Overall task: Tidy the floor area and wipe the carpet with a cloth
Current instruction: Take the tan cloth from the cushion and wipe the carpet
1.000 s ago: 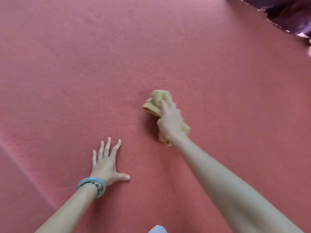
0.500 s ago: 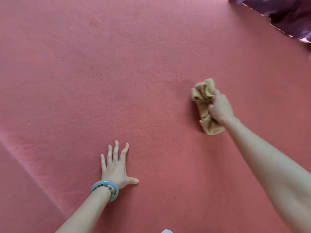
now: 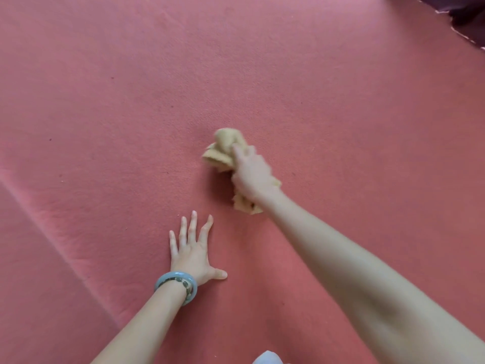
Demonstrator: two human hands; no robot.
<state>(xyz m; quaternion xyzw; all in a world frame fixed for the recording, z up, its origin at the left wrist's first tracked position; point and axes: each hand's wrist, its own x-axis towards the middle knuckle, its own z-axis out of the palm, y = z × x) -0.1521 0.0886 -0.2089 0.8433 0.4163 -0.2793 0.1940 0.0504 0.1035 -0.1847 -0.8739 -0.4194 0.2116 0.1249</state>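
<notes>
Right hand [image 3: 252,177] grip clamped round crumpled tan cloth [image 3: 223,151] on red carpet [image 3: 105,101]; left hand [image 3: 191,250] flat, fingers spread, 7 o'clock of cloth.

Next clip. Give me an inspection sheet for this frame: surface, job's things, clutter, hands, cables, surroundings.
Surface: red carpet, with a long crease at the left and a few small dark specks.
Job's things: tan cloth, bunched, on the carpet under the right hand.
Clutter: nothing seen.
Hands: left hand flat on the carpet, fingers spread, bracelets on the wrist; right hand grips the cloth, blurred.
Cables: nothing seen.
Surroundings: dark purple fabric at the far right corner; pale thing at the bottom edge, too cropped to tell.
</notes>
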